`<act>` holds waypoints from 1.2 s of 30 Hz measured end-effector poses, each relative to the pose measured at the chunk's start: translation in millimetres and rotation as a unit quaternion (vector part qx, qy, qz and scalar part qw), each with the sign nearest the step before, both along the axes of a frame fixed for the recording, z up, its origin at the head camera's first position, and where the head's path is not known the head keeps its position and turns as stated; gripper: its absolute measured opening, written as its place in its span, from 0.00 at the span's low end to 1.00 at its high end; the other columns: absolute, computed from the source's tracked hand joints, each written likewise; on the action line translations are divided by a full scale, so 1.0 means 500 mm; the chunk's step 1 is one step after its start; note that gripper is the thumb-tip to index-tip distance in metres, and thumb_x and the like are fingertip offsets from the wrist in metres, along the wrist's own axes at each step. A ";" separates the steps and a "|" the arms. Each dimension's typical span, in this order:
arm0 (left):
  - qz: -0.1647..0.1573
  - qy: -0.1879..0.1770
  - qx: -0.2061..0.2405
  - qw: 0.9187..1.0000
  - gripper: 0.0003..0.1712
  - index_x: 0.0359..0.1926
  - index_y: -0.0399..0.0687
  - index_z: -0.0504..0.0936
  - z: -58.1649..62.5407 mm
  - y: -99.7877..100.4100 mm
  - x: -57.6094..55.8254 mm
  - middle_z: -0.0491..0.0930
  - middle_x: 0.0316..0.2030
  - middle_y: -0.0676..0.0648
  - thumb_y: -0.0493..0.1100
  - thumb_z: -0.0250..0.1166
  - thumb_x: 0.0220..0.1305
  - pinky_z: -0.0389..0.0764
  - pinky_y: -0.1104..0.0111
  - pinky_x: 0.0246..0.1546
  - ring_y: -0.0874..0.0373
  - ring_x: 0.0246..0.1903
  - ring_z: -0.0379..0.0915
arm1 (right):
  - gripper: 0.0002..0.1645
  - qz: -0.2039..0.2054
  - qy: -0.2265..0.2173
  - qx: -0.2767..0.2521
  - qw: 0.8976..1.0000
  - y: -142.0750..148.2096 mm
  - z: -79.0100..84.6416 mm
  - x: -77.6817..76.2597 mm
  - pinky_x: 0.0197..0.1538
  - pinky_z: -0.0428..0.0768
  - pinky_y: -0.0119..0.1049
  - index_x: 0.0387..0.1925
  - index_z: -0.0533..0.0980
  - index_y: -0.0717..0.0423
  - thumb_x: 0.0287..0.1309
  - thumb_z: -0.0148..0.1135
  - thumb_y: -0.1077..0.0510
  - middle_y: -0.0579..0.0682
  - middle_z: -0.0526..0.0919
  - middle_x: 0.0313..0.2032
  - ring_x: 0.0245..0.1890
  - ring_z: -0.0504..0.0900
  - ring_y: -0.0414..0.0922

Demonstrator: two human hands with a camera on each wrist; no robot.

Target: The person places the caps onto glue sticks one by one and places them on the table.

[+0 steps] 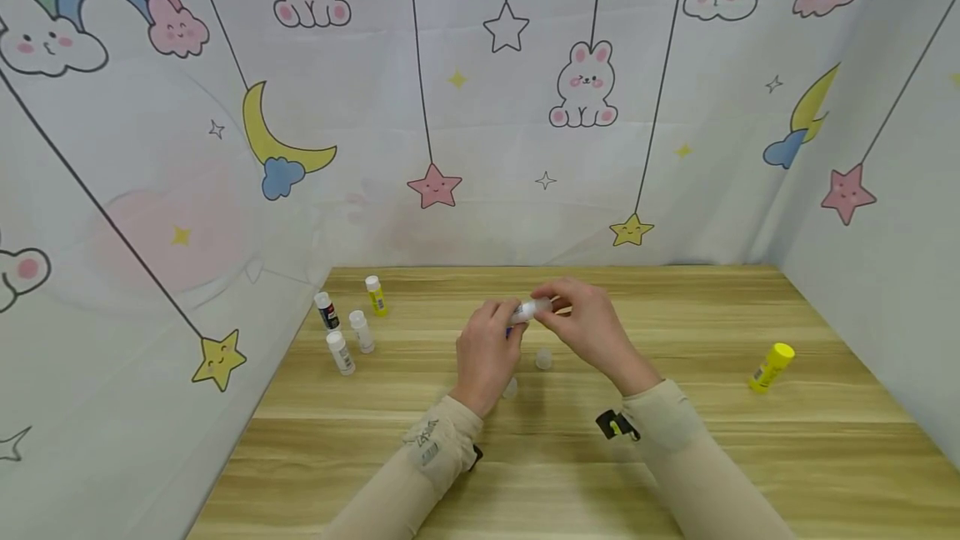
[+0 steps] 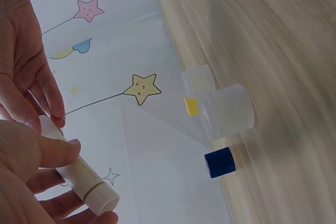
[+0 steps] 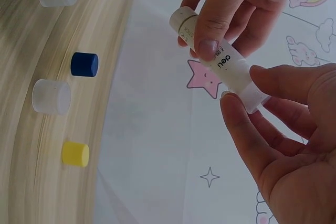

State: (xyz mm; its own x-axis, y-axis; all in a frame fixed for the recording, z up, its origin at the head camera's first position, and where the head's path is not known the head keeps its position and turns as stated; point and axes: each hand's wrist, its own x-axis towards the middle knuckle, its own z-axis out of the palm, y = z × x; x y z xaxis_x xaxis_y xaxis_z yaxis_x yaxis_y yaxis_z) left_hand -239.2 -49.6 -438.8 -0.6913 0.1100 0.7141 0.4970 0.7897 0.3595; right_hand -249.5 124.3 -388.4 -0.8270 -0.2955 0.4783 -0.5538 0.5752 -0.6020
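In the head view my left hand (image 1: 486,357) grips a white glue stick (image 3: 224,62) round its barrel, the thumb lying along it. My right hand (image 1: 587,325) pinches the translucent cap (image 3: 254,98) at the far end of the stick between thumb and fingertips. The stick is tilted in the air above the table. Below the hands stand two translucent caps (image 3: 52,97), a blue cap (image 3: 84,64) and a yellow cap (image 3: 75,153), best seen in the right wrist view.
At the table's left stand several glue sticks: a dark one (image 1: 327,312), a yellow one with a white cap (image 1: 377,297) and two white ones (image 1: 341,353). A larger yellow glue stick (image 1: 771,368) stands at the right. A printed curtain (image 1: 495,232) borders the wooden table (image 1: 540,482).
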 end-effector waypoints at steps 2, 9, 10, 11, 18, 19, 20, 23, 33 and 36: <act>-0.002 0.004 0.001 1.000 0.14 0.48 0.49 0.85 0.001 0.000 0.001 0.83 0.42 0.48 0.42 0.73 0.62 0.84 0.61 0.31 0.54 0.37 0.82 | 0.12 0.001 -0.002 0.000 1.000 0.000 -0.001 0.000 0.41 0.85 0.39 0.48 0.84 0.54 0.61 0.71 0.61 0.46 0.84 0.43 0.39 0.86 0.44; -0.002 0.007 -0.002 1.000 0.14 0.49 0.49 0.85 0.002 0.002 0.003 0.83 0.42 0.48 0.43 0.73 0.63 0.84 0.61 0.30 0.54 0.37 0.82 | 0.13 0.003 0.000 -0.001 1.000 -0.001 -0.003 -0.001 0.41 0.85 0.38 0.47 0.85 0.56 0.61 0.71 0.61 0.46 0.84 0.42 0.38 0.86 0.43; -0.001 0.006 -0.003 1.000 0.14 0.49 0.50 0.85 0.002 0.002 0.003 0.83 0.42 0.48 0.43 0.73 0.63 0.84 0.61 0.30 0.54 0.37 0.82 | 0.13 0.004 0.001 -0.002 1.000 -0.002 -0.003 -0.001 0.41 0.85 0.38 0.47 0.85 0.56 0.61 0.71 0.61 0.45 0.84 0.42 0.38 0.86 0.42; -0.001 0.007 -0.003 1.000 0.14 0.49 0.50 0.85 0.002 0.002 0.003 0.83 0.42 0.48 0.43 0.73 0.63 0.84 0.61 0.31 0.54 0.37 0.82 | 0.13 0.004 0.000 -0.003 1.000 -0.002 -0.003 -0.001 0.41 0.85 0.38 0.47 0.85 0.56 0.61 0.71 0.61 0.45 0.84 0.42 0.38 0.86 0.42; -0.003 0.001 -0.005 1.000 0.13 0.49 0.50 0.85 0.003 0.004 0.001 0.82 0.41 0.49 0.43 0.73 0.63 0.84 0.60 0.30 0.54 0.37 0.82 | 0.13 0.002 -0.005 -0.004 1.000 -0.001 -0.002 0.000 0.40 0.85 0.38 0.47 0.85 0.54 0.60 0.72 0.62 0.45 0.84 0.42 0.38 0.85 0.42; -0.003 0.001 -0.005 1.000 0.13 0.49 0.50 0.85 0.003 0.004 0.002 0.82 0.41 0.49 0.43 0.73 0.63 0.84 0.60 0.30 0.54 0.37 0.82 | 0.13 0.001 -0.005 -0.004 1.000 -0.001 -0.002 0.000 0.40 0.85 0.38 0.47 0.85 0.54 0.60 0.72 0.62 0.45 0.84 0.42 0.38 0.85 0.42; -0.004 0.001 -0.005 1.000 0.13 0.49 0.50 0.85 0.003 0.004 0.002 0.82 0.41 0.49 0.43 0.73 0.63 0.84 0.60 0.30 0.54 0.37 0.82 | 0.13 0.001 -0.005 -0.004 1.000 -0.001 -0.002 0.000 0.40 0.85 0.38 0.47 0.85 0.54 0.60 0.72 0.62 0.45 0.84 0.42 0.38 0.85 0.42; -0.006 0.002 -0.006 1.000 0.14 0.49 0.49 0.85 0.004 0.004 0.003 0.82 0.41 0.49 0.42 0.73 0.63 0.84 0.61 0.32 0.54 0.37 0.81 | 0.12 0.002 -0.002 -0.004 1.000 -0.002 -0.002 0.001 0.41 0.85 0.38 0.47 0.85 0.54 0.60 0.72 0.61 0.45 0.84 0.42 0.38 0.85 0.42; -0.018 0.007 -0.009 1.000 0.14 0.47 0.45 0.85 0.009 0.006 0.004 0.85 0.42 0.47 0.38 0.75 0.60 0.84 0.61 0.39 0.53 0.41 0.82 | 0.14 0.000 0.011 -0.008 1.000 -0.004 -0.011 0.001 0.41 0.85 0.41 0.47 0.85 0.56 0.59 0.73 0.60 0.47 0.85 0.43 0.38 0.85 0.43; -0.027 0.014 -0.012 0.999 0.14 0.46 0.44 0.85 0.010 0.006 0.005 0.86 0.42 0.47 0.37 0.75 0.59 0.84 0.61 0.39 0.53 0.41 0.83 | 0.14 -0.004 0.015 -0.008 1.000 -0.005 -0.013 0.002 0.41 0.85 0.41 0.47 0.85 0.56 0.58 0.74 0.60 0.47 0.85 0.43 0.37 0.85 0.43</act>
State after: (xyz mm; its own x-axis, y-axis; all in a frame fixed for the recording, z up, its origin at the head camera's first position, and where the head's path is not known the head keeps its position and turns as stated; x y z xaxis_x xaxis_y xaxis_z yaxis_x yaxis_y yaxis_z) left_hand -236.9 -46.7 -433.8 -0.6644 0.1642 0.7291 0.5487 0.7696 0.3267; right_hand -248.6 121.7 -394.6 -0.8146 -0.2818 0.5069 -0.5672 0.5695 -0.5950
